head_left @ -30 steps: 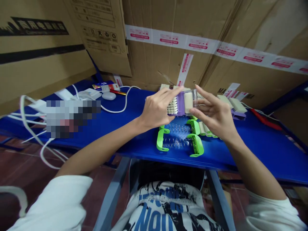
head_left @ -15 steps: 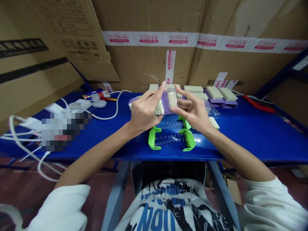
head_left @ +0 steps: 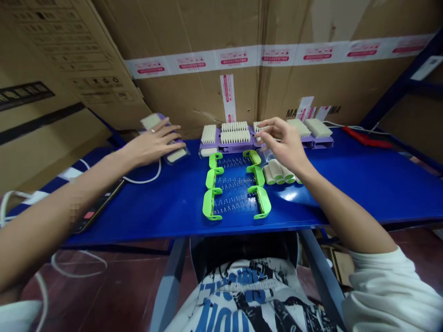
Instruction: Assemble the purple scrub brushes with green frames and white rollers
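One brush (head_left: pixel 151 121) in left hand (head_left: pixel 155 142)

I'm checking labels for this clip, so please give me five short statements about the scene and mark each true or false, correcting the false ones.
1. The left hand is on a purple-and-cream piece. True.
2. The right hand is beside the red object. False: it is nearer the cream cylinders, with the red object farther to the right.
3. Three pairs of green brackets stand on the blue table. True.
4. The cream cylinders have purple ends facing the person. False: those ends are green.
5. Thin metal parts span between the green brackets. True.
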Tool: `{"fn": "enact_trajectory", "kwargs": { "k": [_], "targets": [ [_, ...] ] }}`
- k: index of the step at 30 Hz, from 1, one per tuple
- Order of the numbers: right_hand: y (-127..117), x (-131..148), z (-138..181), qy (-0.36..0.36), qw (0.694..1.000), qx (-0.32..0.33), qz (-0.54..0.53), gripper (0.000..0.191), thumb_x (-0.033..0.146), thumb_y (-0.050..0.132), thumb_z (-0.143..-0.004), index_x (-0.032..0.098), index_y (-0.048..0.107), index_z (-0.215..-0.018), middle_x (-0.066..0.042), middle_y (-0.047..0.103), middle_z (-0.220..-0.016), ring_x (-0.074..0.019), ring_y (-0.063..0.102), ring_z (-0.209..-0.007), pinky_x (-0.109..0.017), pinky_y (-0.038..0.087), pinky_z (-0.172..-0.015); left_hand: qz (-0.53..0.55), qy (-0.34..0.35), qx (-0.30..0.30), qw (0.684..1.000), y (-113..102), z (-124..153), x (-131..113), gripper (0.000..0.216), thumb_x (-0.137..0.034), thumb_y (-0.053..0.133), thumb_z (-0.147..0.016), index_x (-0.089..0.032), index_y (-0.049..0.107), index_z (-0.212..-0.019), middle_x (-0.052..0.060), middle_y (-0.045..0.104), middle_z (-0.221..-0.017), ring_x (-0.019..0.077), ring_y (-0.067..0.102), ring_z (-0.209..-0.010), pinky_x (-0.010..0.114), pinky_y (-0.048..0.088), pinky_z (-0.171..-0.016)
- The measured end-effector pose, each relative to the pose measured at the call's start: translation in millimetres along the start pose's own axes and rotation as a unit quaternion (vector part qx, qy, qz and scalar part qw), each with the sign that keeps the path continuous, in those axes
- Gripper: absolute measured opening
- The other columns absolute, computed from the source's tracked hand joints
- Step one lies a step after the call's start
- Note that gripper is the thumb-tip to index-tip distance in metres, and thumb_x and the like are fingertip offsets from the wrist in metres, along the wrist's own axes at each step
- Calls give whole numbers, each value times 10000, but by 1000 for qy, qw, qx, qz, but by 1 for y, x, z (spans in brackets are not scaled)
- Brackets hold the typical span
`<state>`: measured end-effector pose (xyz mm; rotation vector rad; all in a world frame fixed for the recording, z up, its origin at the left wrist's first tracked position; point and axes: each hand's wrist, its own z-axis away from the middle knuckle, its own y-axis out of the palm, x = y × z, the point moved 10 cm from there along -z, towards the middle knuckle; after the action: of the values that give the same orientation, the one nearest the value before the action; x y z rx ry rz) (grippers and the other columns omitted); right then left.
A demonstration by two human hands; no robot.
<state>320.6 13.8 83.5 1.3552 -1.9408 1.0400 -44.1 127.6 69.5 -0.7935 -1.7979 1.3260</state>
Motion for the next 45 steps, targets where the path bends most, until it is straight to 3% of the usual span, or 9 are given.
{"fn": "enact_trajectory", "kwargs": {
  "k": [5,10,14,18,22,26,32,38,45],
  "targets": [
    [2,13,-6,-59,987,-5,146,157,228,651,-989,222,806,-1018,-71,879,-1017,-261,845,-967,-477,697,-959,122,-110,-51,985,30,-8,15,485,-278,494,-1137,-210,724,-1559,36,671,-1768,338,373,-1809,705,136,-1563],
    [41,-6,-67,-100,901,181,381,370,166,783,-950,203,867,-1309,-135,891,-1264,-386,829,-1225,-578,669,-1107,255,-371,-138,882,67,11,62,776,-594,607,-1133,-153,513,-1765,261,771,-1573,447,771,-1443,657,631,-1248],
    [93,-43,-103,-69,800,337,492,842,399,1030,-899,176,722,-1650,-211,806,-1517,-476,746,-1438,-646,632,-1240,252,-348,-128,894,81,-3,46,897,-611,740,-1025,-84,545,-1724,320,765,-1575,469,773,-1438,673,617,-1240],
    [117,-66,-110,-33,760,357,542,985,550,1086,-845,138,695,-1650,-279,653,-1705,-527,638,-1586,-673,577,-1321,142,-232,-217,938,29,-17,-12,646,-502,651,-1089,-140,686,-1623,271,744,-1601,457,687,-1501,718,540,-1307],
    [117,-76,-109,-39,772,349,530,989,555,1079,-843,109,673,-1627,-303,636,-1700,-550,629,-1577,-690,570,-1307,128,-11,-80,989,17,-37,-92,467,-261,625,-1055,-352,836,-1462,138,726,-1608,403,623,-1507,658,588,-1252],
    [92,-74,-118,-42,838,312,446,756,409,1064,-826,164,718,-1453,-227,764,-1544,-493,732,-1442,-675,619,-1236,103,2,16,995,33,-32,-104,491,-272,703,-991,-316,814,-1467,160,672,-1641,410,617,-1499,623,619,-1204],
    [15,-39,-132,-60,988,140,29,728,419,1045,-742,301,475,-1180,-116,828,-1363,-251,792,-1146,-427,673,-948,145,-63,-44,986,41,-15,-86,343,-517,761,-1058,-220,774,-1228,196,744,-1419,409,694,-1356,623,632,-1158],
    [-43,5,-85,-164,979,59,105,811,397,1103,-613,303,516,-1164,-83,809,-1107,-210,640,-874,-405,506,-767,220,-118,-140,958,18,3,-61,378,-606,741,-1040,-230,776,-1041,156,738,-1372,347,740,-1284,601,628,-1213],
    [-55,-1,-35,-145,972,43,179,763,559,1065,-673,336,579,-1218,-102,778,-1201,-323,644,-989,-528,531,-928,226,-117,-243,936,-35,8,-69,272,-516,713,-1083,-246,714,-1048,163,716,-1534,360,714,-1473,649,579,-1321]
  ]
}}
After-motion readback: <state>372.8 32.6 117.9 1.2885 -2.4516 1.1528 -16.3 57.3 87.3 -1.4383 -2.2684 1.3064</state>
